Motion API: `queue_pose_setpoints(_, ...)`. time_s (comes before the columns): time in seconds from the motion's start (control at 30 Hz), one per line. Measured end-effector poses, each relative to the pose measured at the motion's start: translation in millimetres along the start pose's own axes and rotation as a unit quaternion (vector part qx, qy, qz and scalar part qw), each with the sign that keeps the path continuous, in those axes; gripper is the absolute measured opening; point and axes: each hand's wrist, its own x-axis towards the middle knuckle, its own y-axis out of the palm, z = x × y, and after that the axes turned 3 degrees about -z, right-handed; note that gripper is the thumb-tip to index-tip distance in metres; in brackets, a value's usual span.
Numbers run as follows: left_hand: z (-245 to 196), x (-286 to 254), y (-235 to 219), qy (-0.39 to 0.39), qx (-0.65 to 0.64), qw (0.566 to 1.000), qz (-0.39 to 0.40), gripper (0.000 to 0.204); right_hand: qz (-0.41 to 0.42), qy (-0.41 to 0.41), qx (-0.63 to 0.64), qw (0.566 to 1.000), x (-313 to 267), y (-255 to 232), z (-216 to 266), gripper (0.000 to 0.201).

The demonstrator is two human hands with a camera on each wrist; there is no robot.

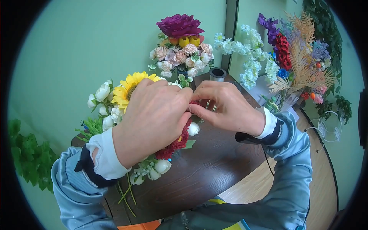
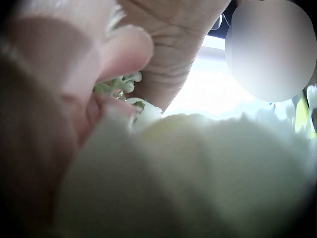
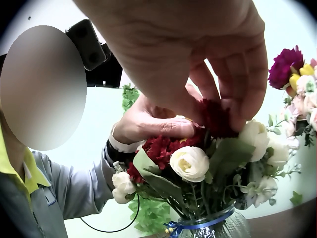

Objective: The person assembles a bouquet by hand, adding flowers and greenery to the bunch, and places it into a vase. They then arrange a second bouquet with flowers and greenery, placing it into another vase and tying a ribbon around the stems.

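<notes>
A mixed bouquet of artificial flowers stands in a clear glass vase [image 3: 237,229] with a blue ribbon round its neck. My right hand [image 1: 228,107] pinches a dark red flower [image 3: 217,119] at the top of the bouquet between thumb and fingers. Close against it, my left hand [image 1: 153,115] holds at the same red blooms, its thumb lying along them in the right wrist view and its other fingers mostly hidden. Around the hands are a yellow sunflower [image 1: 123,92], white roses [image 3: 189,164] and more red blooms [image 1: 174,147]. Blurred white petals [image 2: 198,173] fill the lower left wrist view.
The bouquet stands on a dark wooden table [image 1: 214,165]. Behind it is a second arrangement with a large purple flower [image 1: 180,26], beside a dark-rimmed cylinder [image 1: 217,74]. More tall flowers [image 1: 283,51] stand at the right. Loose green stems [image 1: 128,195] show at the near left edge.
</notes>
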Motion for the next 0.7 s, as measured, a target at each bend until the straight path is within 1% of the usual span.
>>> queue_pose_setpoints(0.13, 3.3, 0.2, 3.2, -0.004, 0.014, 1.000, -0.002, 0.011, -0.005, -0.006, 0.014, 1.000, 0.1, -1.1, -0.3, 0.017)
queue_pose_setpoints(0.2, 4.2, -0.5, 4.0, -0.002, 0.018, 1.000, -0.006, 0.010, 0.019, 0.027, 0.029, 0.999, -1.0, -4.5, 4.0, 0.019)
queue_pose_setpoints(0.23, 4.2, -0.6, 4.1, 0.000, 0.023, 1.000, -0.009, 0.009, 0.018, 0.027, 0.029, 0.999, -2.5, -4.1, 4.6, 0.019)
queue_pose_setpoints(0.4, 3.5, 0.2, 3.4, -0.005, 0.027, 1.000, 0.005, 0.008, 0.017, 0.005, -0.010, 1.000, -7.8, 0.1, 1.6, 0.025)
queue_pose_setpoints(0.63, 2.4, -1.5, 0.4, -0.007, 0.035, 0.999, 0.009, 0.008, 0.021, -0.004, 0.007, 1.000, -7.4, -0.9, 0.4, 0.025)
queue_pose_setpoints(0.7, 2.7, -2.0, 0.6, -0.004, 0.031, 1.000, 0.004, 0.008, 0.029, -0.013, 0.015, 0.999, -7.6, -1.0, -1.4, 0.028)
